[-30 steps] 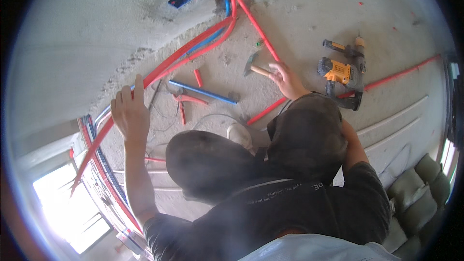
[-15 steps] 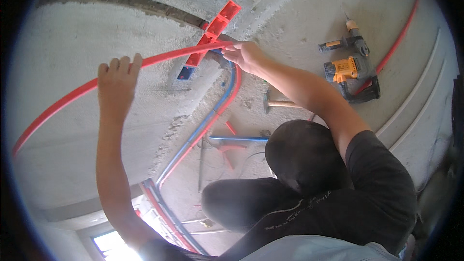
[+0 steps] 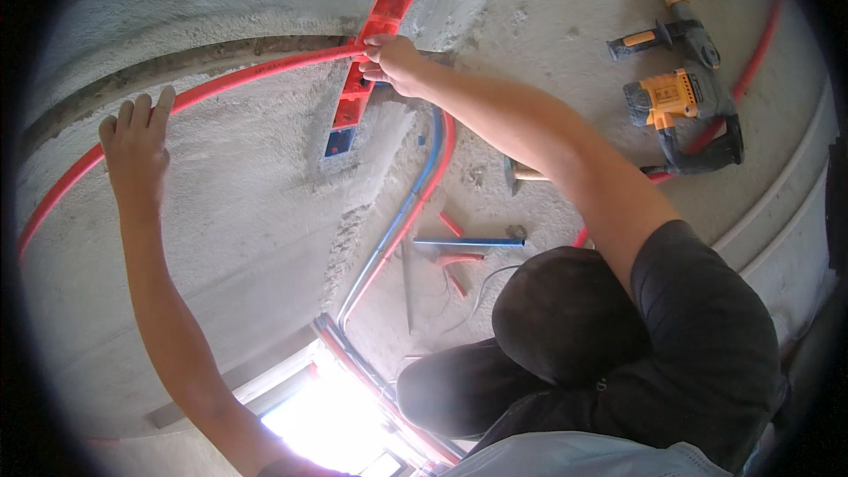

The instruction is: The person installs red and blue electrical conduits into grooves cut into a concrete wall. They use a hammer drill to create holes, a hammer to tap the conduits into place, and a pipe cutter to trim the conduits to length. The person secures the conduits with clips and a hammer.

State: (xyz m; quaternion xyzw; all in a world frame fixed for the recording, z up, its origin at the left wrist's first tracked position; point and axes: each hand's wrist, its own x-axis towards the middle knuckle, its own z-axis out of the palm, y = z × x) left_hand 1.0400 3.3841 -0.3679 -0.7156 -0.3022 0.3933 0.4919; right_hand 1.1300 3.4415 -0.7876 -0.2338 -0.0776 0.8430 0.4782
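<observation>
A long red conduit pipe (image 3: 256, 73) bows across the wall from the left rim to a row of red electrical boxes (image 3: 391, 2) set in it. My left hand (image 3: 137, 150) is closed over the pipe's middle stretch, fingers wrapped from below. With its fingers pinched, my right hand (image 3: 396, 64) grips the pipe's right end against the boxes; the very tip is hidden behind the fingers. Beneath the row sits a blue box (image 3: 339, 141). A chiselled groove (image 3: 66, 115) runs along the wall just above the pipe.
Red and blue conduits (image 3: 397, 216) bend along the floor by the wall. At right lie a yellow-and-black rotary hammer (image 3: 673, 99) and another red pipe (image 3: 758, 53). A hammer (image 3: 528, 174), partly behind my right arm, and a short blue pipe (image 3: 473, 242) lie nearer my knees.
Both hands have moved up and left with the red pipe, which now lies closer to the groove. Its right end has shifted left, onto the boxes. The view has tilted too.
</observation>
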